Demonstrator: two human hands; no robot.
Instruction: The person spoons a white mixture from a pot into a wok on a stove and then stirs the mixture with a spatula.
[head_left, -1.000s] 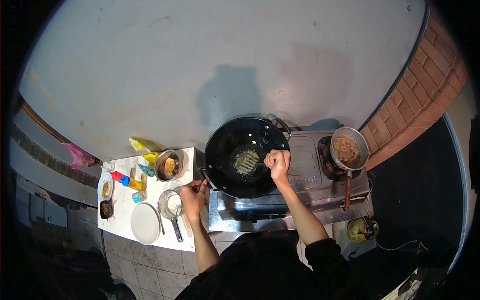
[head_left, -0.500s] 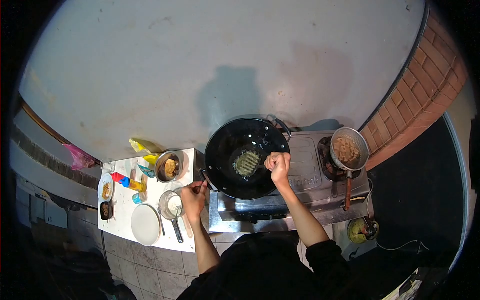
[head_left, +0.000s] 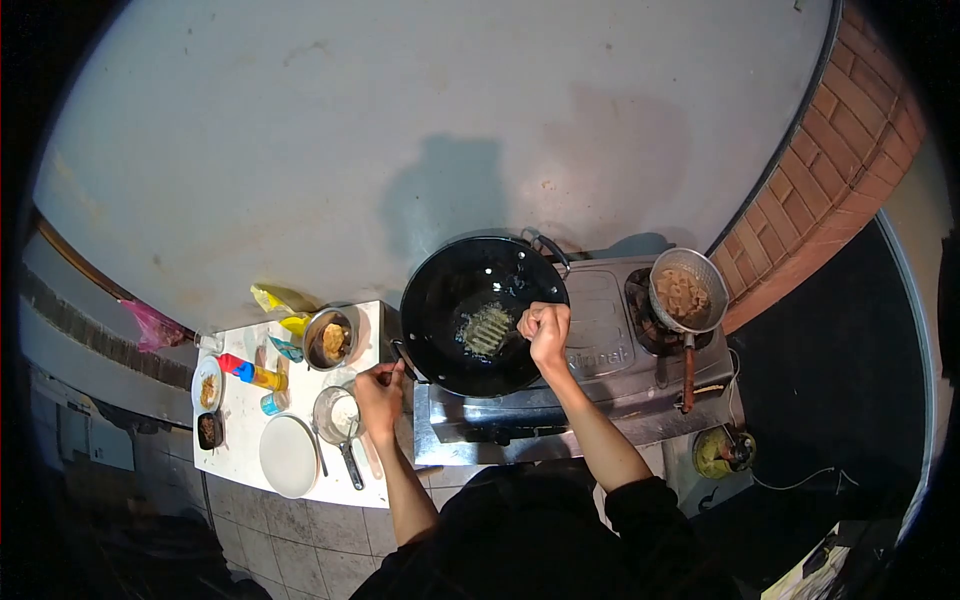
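Note:
A black wok point(head_left: 430, 290) sits on the left side of the stove. In its base, a striped, slotted turner point(head_left: 487, 331) lies amid bubbling oil. My right hand point(head_left: 546, 334) is closed in a fist over the wok's right rim, around the turner's handle, most of which the fist hides. At the wok's left side, my left hand point(head_left: 379, 397) is closed with its fingertips pinching the wok's side handle point(head_left: 402, 352). Whether a piece of food lies under the turner I cannot make out.
On the right burner, a strainer point(head_left: 722, 290) holds brown pieces. The white table point(head_left: 240, 455) at left carries a metal bowl point(head_left: 312, 343) with a battered piece, a white plate point(head_left: 287, 456), a small saucepan point(head_left: 327, 402) with white contents, and bottles. A grey wall point(head_left: 300, 150) rises behind.
The view has shifted slightly, moving the scene a little to the left. Both hands keep their grips, and the turner stays in the oil, with little visible movement.

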